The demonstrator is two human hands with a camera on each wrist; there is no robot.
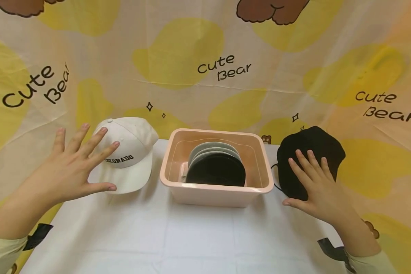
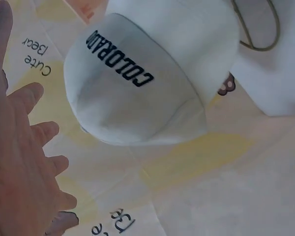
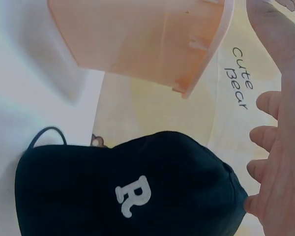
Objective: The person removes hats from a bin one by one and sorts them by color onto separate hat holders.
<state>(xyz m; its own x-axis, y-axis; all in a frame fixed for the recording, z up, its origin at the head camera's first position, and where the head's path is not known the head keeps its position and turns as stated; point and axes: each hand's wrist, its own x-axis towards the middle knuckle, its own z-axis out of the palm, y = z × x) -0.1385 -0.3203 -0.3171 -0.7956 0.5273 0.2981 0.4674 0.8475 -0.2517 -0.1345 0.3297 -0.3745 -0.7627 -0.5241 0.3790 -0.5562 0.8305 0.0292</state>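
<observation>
My left hand (image 1: 70, 171) is spread with its fingers straight, in front of a white baseball cap (image 1: 137, 133) lettered COLORADO. The left wrist view shows the cap (image 2: 123, 108) apart from that hand. On the right, my right hand (image 1: 323, 194) is likewise spread, overlapping a black cap (image 1: 289, 146) in the head view. A white letter R marks the black cap (image 3: 162, 162) in the right wrist view. Neither hand holds anything. Between the caps stands a pink plastic bin (image 1: 210, 196) with a black plate (image 1: 215, 171) and several pale grey plates (image 1: 214, 145) upright inside.
A white cloth (image 1: 198, 236) covers the table under the bin and caps. Behind hangs a yellow and cream curtain (image 1: 178, 57) printed with Cute Bear. A thin dark cord loop (image 1: 275, 184) sticks out beside the black cap, toward the bin.
</observation>
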